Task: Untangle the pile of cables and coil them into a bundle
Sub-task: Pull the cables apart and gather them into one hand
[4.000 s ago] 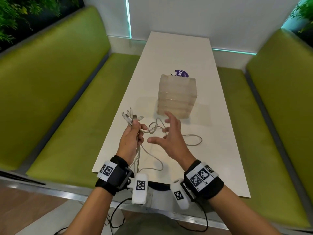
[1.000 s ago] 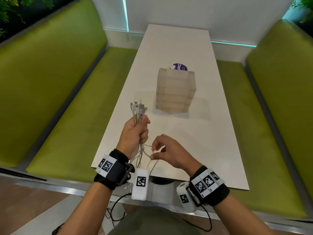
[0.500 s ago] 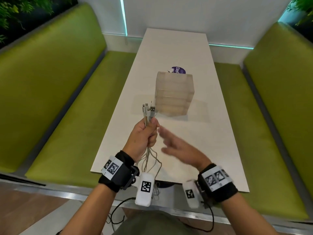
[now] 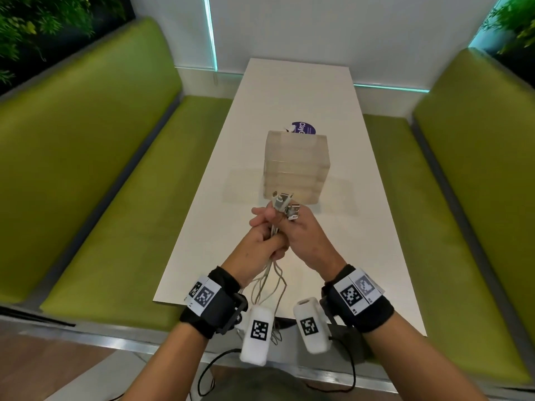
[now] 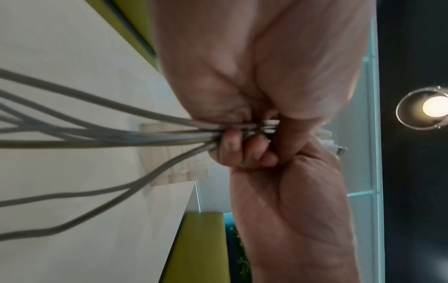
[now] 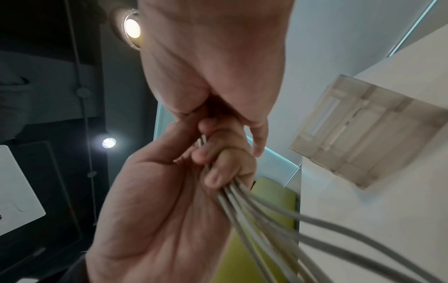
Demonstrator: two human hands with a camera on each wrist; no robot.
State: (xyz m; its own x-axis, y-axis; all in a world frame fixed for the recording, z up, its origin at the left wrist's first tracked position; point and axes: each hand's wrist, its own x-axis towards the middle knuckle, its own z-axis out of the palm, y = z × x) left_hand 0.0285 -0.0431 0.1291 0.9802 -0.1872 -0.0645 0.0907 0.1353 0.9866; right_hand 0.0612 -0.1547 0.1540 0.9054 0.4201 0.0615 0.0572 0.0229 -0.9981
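Observation:
Several grey-white cables (image 4: 269,282) are gathered into one bundle above the near part of the white table (image 4: 362,227). Their connector ends (image 4: 285,202) stick up out of my hands, and the loose lengths hang down between my wrists. My left hand (image 4: 260,241) grips the bundle with its fingers curled round it. My right hand (image 4: 309,235) presses against the left and closes on the same bundle just under the connectors. In the left wrist view the cables (image 5: 121,134) fan out from the left hand (image 5: 230,76). In the right wrist view the cables (image 6: 266,220) run down from below the right hand (image 6: 213,67).
A translucent plastic box (image 4: 295,166) stands mid-table just beyond my hands, with a purple round sticker (image 4: 304,128) behind it. Green benches run along the left (image 4: 115,198) and right (image 4: 463,198) sides of the table. A white wall closes the far end.
Half a second ago my right hand was open and apart from the bundle; now it holds the cables beside the left. The cable lengths that lay on the table earlier now hang from my hands.

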